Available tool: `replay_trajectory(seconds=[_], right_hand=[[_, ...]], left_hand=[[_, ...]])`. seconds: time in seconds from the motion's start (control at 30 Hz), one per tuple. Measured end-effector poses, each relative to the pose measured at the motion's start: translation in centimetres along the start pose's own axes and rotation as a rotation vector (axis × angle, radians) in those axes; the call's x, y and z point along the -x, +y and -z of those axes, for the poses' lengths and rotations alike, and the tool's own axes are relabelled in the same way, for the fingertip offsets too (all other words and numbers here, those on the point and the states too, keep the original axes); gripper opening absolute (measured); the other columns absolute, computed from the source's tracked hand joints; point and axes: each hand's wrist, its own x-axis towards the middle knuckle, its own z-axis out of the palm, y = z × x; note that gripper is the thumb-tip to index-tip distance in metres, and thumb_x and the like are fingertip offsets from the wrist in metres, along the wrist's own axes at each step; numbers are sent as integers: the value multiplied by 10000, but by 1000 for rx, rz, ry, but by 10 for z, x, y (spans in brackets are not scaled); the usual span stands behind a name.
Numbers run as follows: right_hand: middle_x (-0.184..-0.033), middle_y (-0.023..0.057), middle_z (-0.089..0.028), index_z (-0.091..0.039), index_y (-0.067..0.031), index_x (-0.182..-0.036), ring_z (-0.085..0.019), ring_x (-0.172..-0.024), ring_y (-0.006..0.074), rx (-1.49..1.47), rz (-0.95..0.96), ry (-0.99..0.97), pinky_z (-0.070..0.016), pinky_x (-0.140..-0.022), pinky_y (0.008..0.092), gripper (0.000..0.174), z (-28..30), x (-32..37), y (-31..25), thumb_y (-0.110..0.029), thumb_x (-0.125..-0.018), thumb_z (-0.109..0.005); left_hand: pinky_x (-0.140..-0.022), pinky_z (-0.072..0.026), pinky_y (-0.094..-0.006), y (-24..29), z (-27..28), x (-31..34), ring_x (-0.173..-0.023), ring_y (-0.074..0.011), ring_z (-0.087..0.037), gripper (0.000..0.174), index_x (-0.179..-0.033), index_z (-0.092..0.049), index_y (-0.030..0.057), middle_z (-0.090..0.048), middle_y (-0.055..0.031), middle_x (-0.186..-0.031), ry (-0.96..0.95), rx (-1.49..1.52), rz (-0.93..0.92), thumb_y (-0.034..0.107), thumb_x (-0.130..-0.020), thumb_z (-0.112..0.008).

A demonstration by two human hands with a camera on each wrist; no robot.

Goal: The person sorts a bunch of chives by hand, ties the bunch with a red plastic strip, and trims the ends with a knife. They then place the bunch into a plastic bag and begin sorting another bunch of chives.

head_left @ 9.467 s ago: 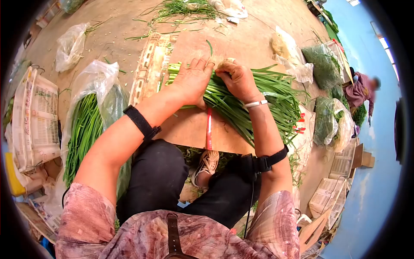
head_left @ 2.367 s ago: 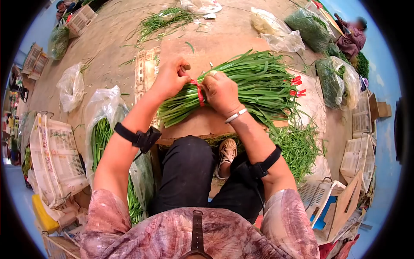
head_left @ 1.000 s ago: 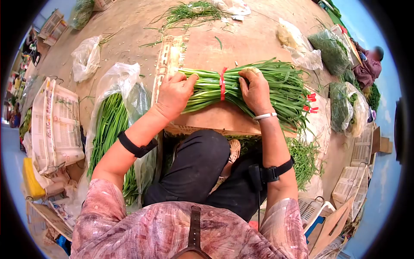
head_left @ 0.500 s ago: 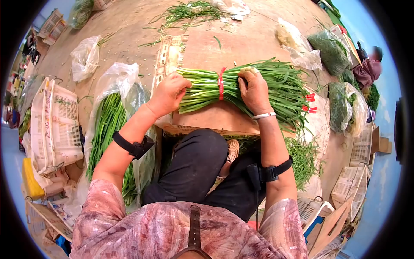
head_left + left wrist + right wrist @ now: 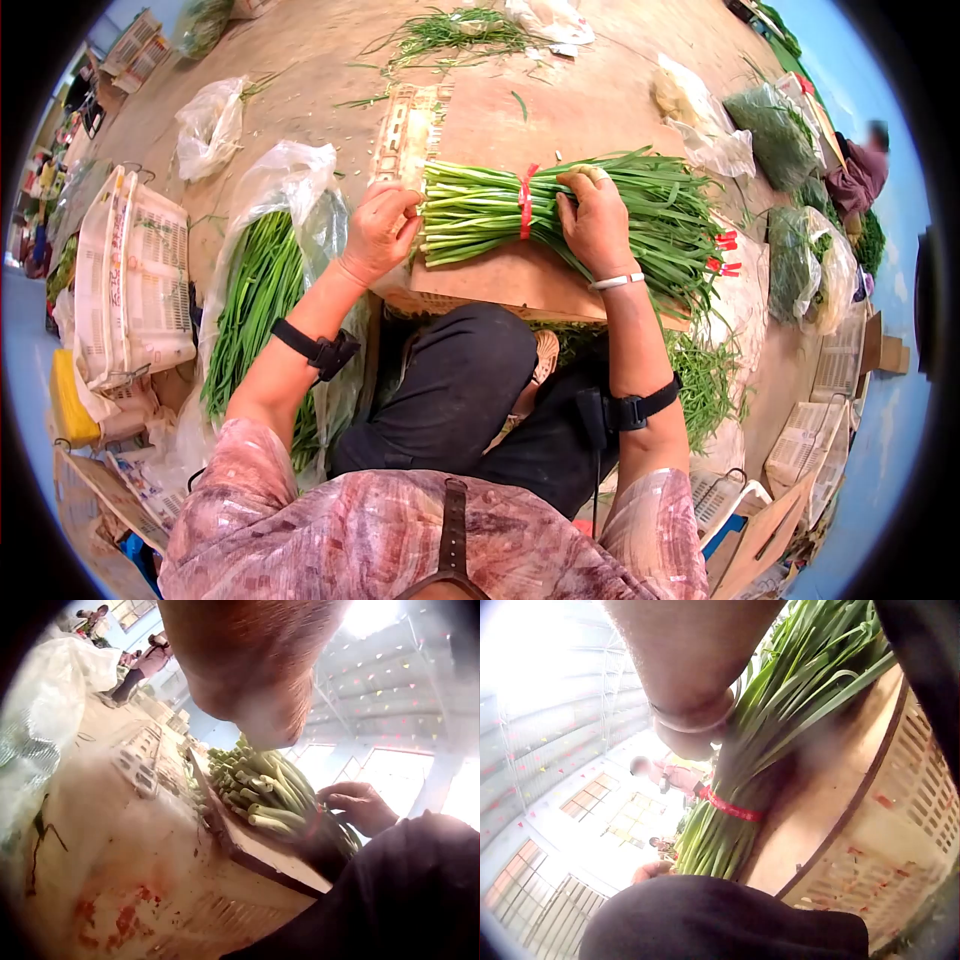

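Note:
A bundle of garlic chives (image 5: 480,208) lies across a brown board (image 5: 500,275), tied round the middle by a red band (image 5: 526,200). My right hand (image 5: 597,222) grips the leafy part just right of the band, thumb on the near side. At the cut stem ends, my left hand (image 5: 383,230) has its fingers loosely bent, with a gap between thumb and forefinger. Those pale ends (image 5: 262,799) show close in the left wrist view, where most of that hand is hidden behind the wrist. The band (image 5: 731,806) also circles the stems in the right wrist view.
The board rests on a plastic crate (image 5: 922,769). Left of my knees stands a clear bag (image 5: 290,170) with more chives. White crates (image 5: 155,280) are further left. Red bands (image 5: 725,262) lie right of the bundle, above loose leaves (image 5: 705,380). A person (image 5: 858,180) is at far right.
Both hands first lay on the untied bundle, then worked at the red band around it. Since then my left hand has moved to the stem ends and drawn slightly left; my right hand stays on the leaves.

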Motion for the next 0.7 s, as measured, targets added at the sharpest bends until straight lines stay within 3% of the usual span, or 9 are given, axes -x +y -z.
replay_trajectory(seconds=[0.1, 0.17, 0.2, 0.37, 0.47, 0.53, 0.63, 0.67, 0.7], right_hand=[[-978, 111, -578, -607, -68, -919, -549, -899, 300, -3, 23, 27, -465, -751, 380, 189, 2, -2, -14, -52, -731, -611], [-951, 93, -587, -610, -72, -898, -561, -862, 287, -56, 113, 109, -472, -723, 366, 182, 2, -5, -29, -28, -721, -601], [-900, 70, -593, -612, -79, -860, -569, -815, 272, -111, 155, 117, -476, -682, 357, 169, 0, -6, -37, -8, -707, -593], [-927, 60, -576, -608, -100, -849, -565, -819, 269, -110, 253, -121, -483, -659, 370, 137, -37, -3, -64, -73, -715, -618], [-1080, 131, -528, -575, -93, -992, -545, -930, 298, -48, 232, -81, -470, -762, 369, 310, -32, -18, -68, -184, -713, -676], [-1193, 210, -463, -505, -53, -1129, -502, -1034, 353, 53, 225, -174, -435, -854, 404, 557, -21, -34, -54, -363, -709, -699], [-1120, 212, -527, -478, -18, -1158, -525, -1007, 367, 108, 290, -293, -424, -864, 433, 690, -34, -50, -6, -526, -718, -637], [-982, 205, -600, -494, 2, -1144, -560, -961, 364, 36, 27, -673, -421, -862, 437, 805, -27, -60, -4, -655, -685, -573], [-982, 205, -600, -494, 2, -1144, -560, -961, 364, 44, 38, -674, -421, -862, 437, 805, -28, -61, -5, -655, -685, -573]], left_hand=[[-714, -463, -329, -3, 4, 15, -808, -245, -584, 323, -931, -570, 42, -593, -71, -727, 52, -44, 121, -64, -632, -634], [-698, -467, -281, -12, -3, 30, -780, -175, -596, 303, -986, -562, 36, -610, -62, -752, 204, 159, 615, -48, -699, -612], [-684, -464, -242, -18, -3, 34, -755, -119, -584, 270, -1021, -543, 8, -616, -60, -794, 258, 280, 739, -20, -757, -592], [-709, -471, -229, -28, 2, 43, -788, -111, -590, 289, -1061, -505, -28, -609, -70, -861, 321, 484, 872, -29, -782, -578], [-694, -478, -231, -15, 13, 44, -806, -138, -611, 262, -1049, -512, -21, -617, -89, -875, 137, 473, 942, 37, -804, -586], [-679, -486, -238, 22, 34, 31, -821, -173, -626, 276, -1048, -524, -15, -625, -113, -905, -396, 960, 1204, 126, -821, -594], [-712, -497, -257, 62, -3, 34, -882, -190, -617, 379, -1102, -511, -38, -608, -148, -991, -560, 1204, 1167, 210, -834, -612], [-748, -505, -286, 57, -24, 36, -912, -225, -607, 441, -1107, -497, -53, -595, -162, -1012, -577, 1249, 1166, 256, -825, -637], [-748, -505, -286, 51, -37, 31, -912, -225, -607, 441, -1107, -497, -53, -595, -162, -1012, -565, 1254, 1159, 256, -825, -637]])
